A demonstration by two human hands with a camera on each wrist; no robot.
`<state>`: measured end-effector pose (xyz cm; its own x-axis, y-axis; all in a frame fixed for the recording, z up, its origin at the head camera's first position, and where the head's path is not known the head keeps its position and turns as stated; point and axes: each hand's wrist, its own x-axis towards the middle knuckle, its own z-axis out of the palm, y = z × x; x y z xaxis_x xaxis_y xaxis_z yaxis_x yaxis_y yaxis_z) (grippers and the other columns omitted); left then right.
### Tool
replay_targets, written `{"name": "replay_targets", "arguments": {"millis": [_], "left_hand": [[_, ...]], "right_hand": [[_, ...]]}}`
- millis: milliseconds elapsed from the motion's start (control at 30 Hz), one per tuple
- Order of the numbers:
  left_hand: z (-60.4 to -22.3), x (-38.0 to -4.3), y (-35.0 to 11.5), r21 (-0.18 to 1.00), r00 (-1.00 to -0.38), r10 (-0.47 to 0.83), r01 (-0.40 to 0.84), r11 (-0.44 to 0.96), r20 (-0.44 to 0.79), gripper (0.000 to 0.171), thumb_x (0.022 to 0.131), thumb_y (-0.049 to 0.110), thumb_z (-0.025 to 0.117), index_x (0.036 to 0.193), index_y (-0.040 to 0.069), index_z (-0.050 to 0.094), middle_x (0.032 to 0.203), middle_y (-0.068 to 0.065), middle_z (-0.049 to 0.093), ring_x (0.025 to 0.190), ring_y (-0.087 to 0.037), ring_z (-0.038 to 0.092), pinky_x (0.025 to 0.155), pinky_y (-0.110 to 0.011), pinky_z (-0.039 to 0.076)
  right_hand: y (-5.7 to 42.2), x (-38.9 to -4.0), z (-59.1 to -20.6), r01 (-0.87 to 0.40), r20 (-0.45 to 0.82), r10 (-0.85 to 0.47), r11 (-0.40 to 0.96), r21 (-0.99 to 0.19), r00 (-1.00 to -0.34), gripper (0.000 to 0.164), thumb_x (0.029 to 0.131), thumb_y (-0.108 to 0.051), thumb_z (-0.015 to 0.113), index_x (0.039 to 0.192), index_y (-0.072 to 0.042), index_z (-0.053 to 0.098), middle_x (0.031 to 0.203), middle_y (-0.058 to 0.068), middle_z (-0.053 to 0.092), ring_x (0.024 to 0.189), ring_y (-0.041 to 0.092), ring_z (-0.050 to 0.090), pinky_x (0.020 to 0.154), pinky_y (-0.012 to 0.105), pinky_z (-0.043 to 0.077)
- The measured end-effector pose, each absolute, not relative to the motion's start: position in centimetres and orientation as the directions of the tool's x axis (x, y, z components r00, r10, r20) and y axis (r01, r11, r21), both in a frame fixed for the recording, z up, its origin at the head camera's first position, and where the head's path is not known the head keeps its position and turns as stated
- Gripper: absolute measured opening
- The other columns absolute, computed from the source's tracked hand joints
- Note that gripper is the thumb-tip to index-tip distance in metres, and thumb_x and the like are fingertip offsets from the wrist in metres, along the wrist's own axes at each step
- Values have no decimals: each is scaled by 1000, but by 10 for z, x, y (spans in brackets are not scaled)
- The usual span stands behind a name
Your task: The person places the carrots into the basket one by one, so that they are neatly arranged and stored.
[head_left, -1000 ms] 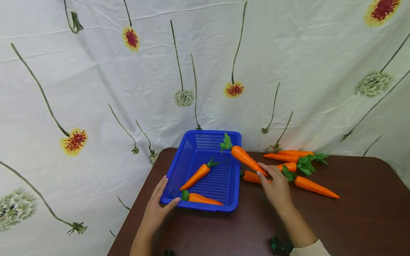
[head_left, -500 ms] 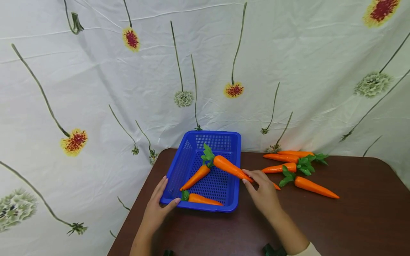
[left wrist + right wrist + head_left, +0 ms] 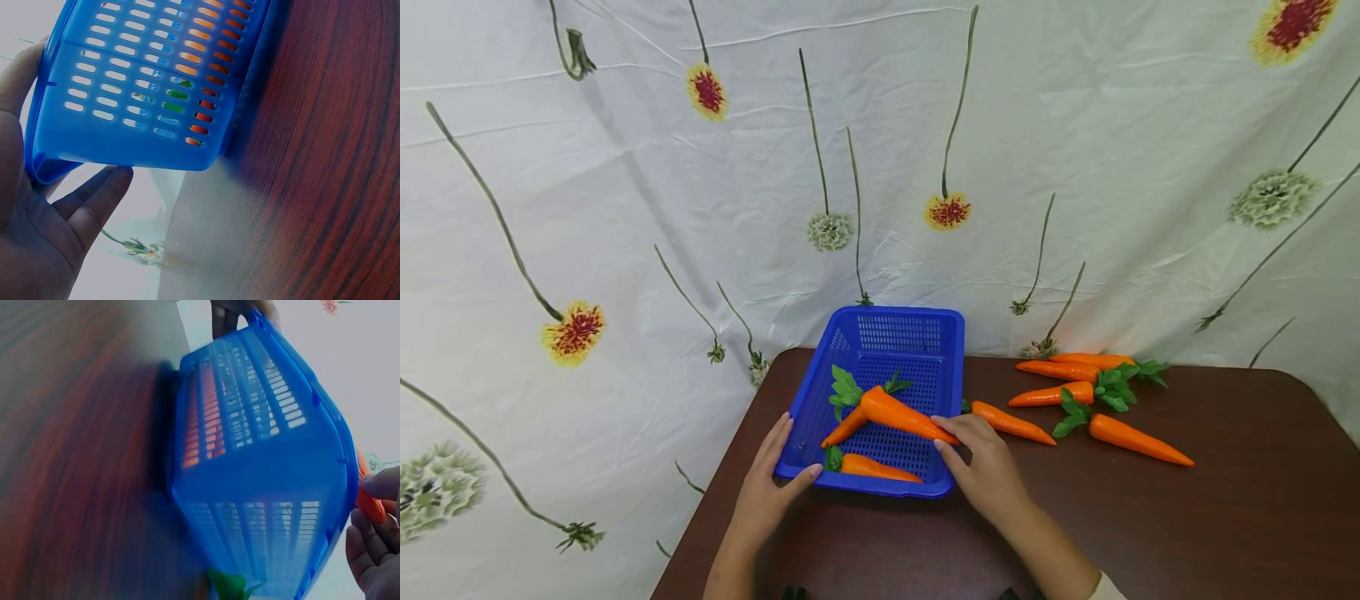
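Note:
A blue plastic basket (image 3: 887, 486) stands on the table with two carrots inside: one (image 3: 846, 427) slants across the floor, another (image 3: 880, 469) lies along the near wall. Above them, my right hand (image 3: 988, 471) pinches a third carrot (image 3: 901, 415) by its tapered tip, green leaves pointing left. In the right wrist view, that carrot (image 3: 374, 503) shows between thumb and fingers beyond the basket's rim. Against the basket's near left corner rests my left hand (image 3: 760, 496), thumb at the front rim and straight fingers along the left side; the left wrist view shows it touching the wall.
Right of the basket, one carrot (image 3: 1013, 423) lies close to its wall. Several others lie farther right, including one (image 3: 1138, 439) pointing toward the near right and one (image 3: 1052, 396) behind it. A flower-printed white cloth (image 3: 880, 167) hangs behind the dark brown table (image 3: 1240, 517).
My right hand has moved left and nearer with its carrot, from over the basket's right edge to above the carrots inside. The left hand and the basket have stayed put.

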<state>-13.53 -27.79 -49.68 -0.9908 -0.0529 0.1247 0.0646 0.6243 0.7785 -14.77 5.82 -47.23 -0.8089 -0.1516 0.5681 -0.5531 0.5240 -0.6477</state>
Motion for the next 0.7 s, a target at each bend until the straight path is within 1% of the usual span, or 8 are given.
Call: {"name": "replay_targets", "arguments": {"millis": [233, 400, 700], "left_hand": [[-498, -135, -278, 776, -991, -58, 56, 629, 118, 86, 89, 37, 77, 160, 29, 30, 169, 3, 22, 155, -32, 24, 120, -65, 24], [-498, -136, -278, 781, -990, -53, 70, 621, 131, 85, 89, 35, 78, 160, 28, 31, 169, 4, 23, 155, -30, 24, 121, -64, 24], [-497, -136, -278, 786, -990, -47, 79, 613, 136, 86, 89, 35, 78, 160, 28, 31, 169, 2, 23, 155, -31, 24, 121, -65, 24]], "right_hand": [[46, -142, -472, -579, 565, -198, 497, -646, -801, 34, 88, -11, 78, 122, -14, 74, 108, -4, 72, 102, 12, 64, 88, 33, 58], [40, -142, -474, -610, 580, -228, 473, -636, -782, 34, 88, -11, 78, 122, -12, 74, 107, -4, 71, 102, 11, 63, 87, 31, 57], [36, -142, -476, -617, 583, -234, 459, -639, -778, 33, 89, -12, 77, 122, -13, 74, 107, -4, 71, 103, 12, 64, 88, 31, 57]]}}
